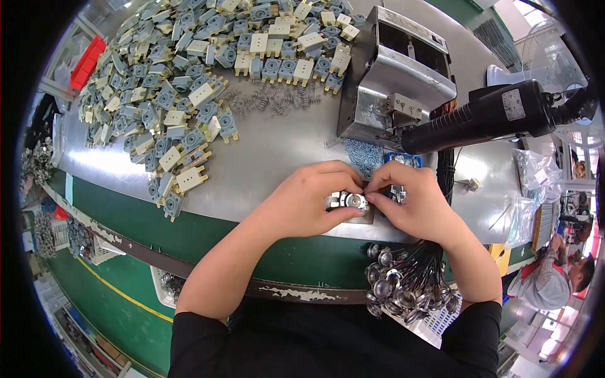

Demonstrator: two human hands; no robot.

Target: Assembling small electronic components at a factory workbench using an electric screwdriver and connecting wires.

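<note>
Near the front edge of the metal table, my left hand (307,200) is closed around a small white-and-silver part (350,200) with a round middle. The thumb lies along the part's near side and the fingers curl over its far side. My right hand (413,200) meets it from the right, thumb and forefinger pinched at the part's right edge. Whatever sits between those right fingertips is too small to make out. Beside the right fingers, a blue tray (403,160) holds small dark pieces. A pile of small blue-grey screws (365,155) lies just beyond my hands.
Grey and cream switch-like blocks (271,47) cover the far left of the table, with loose springs (277,97) before them. A metal feeder machine (403,82) and a black electric screwdriver (479,116) stand right. Black-wired round metal parts (403,286) hang at the front edge. A person (551,280) sits far right.
</note>
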